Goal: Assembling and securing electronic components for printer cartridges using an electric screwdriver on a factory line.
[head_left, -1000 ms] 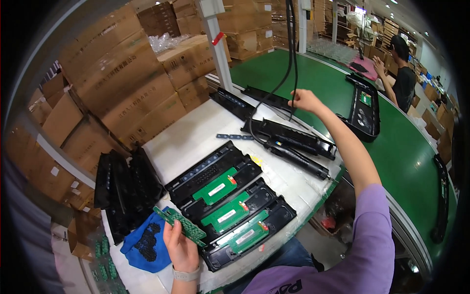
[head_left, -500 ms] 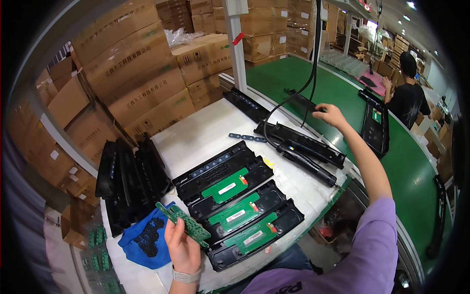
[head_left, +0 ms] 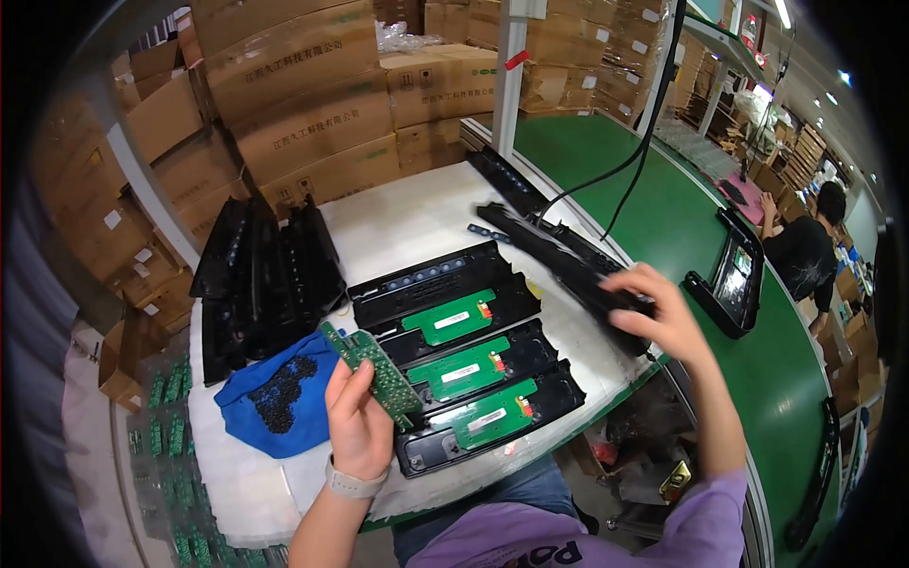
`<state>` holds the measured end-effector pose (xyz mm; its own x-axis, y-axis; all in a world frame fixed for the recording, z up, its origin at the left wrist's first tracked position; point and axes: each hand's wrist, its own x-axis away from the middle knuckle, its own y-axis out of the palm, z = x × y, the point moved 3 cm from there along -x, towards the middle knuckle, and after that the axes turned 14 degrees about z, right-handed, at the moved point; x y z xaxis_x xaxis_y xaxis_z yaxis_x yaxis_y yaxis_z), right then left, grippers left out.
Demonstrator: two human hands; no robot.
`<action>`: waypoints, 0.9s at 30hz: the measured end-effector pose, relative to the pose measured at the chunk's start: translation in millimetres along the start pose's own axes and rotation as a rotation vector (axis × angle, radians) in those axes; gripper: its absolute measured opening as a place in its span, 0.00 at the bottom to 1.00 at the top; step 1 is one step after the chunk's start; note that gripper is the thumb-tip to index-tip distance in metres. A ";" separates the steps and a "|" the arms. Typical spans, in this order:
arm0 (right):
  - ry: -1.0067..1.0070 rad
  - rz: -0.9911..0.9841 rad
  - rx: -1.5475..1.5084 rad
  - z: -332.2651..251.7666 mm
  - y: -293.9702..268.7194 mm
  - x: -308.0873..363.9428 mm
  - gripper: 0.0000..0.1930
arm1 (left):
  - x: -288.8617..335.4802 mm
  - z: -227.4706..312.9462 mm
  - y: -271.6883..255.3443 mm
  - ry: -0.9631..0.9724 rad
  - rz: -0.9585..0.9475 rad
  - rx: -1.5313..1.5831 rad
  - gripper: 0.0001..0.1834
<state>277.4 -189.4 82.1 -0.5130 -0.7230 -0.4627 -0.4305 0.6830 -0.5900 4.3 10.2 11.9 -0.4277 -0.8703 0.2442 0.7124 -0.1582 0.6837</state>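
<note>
My left hand (head_left: 360,421) is closed on a green circuit board (head_left: 386,383), held tilted above the near left ends of the black housings. A long black plastic housing (head_left: 554,257), smeared by motion, is in my right hand (head_left: 663,312), thumb and fingers around its near end. It hangs slantwise over the right side of the table, covering part of the black pieces below. In front of me a black housing (head_left: 488,440) lies with a green board (head_left: 492,414) in it. Behind it are more such housings, two with boards (head_left: 459,372) visible.
A blue cloth (head_left: 241,417) with small black parts (head_left: 284,398) lies at the left, by a stack of black housings (head_left: 270,279). A green conveyor (head_left: 606,189) runs along the right, carrying a black housing (head_left: 739,284). Cartons (head_left: 322,128) are piled behind. Another person (head_left: 805,246) works beyond the conveyor.
My right hand has come back from over the conveyor to above the table, bringing the black housing with it. My left hand still holds the circuit board. The view has shifted.
</note>
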 end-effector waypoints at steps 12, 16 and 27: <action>-0.287 0.217 0.839 53.3 163.9 -143.3 0.15 | -9.0 15.5 0.3 0.123 -0.029 0.063 0.08; -0.375 0.059 -0.147 -44.8 171.1 -94.0 0.15 | -5.6 16.3 -0.6 0.185 0.038 -0.010 0.12; -0.406 0.059 -0.370 -60.6 166.9 -68.6 0.05 | -25.1 17.3 -5.3 0.674 -0.057 -0.841 0.19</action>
<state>195.7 -19.4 55.5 -0.2481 -0.6145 -0.7489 -0.6797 0.6613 -0.3174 1.7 41.0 14.1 -0.2609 -0.8883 -0.3779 0.9649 -0.2526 -0.0723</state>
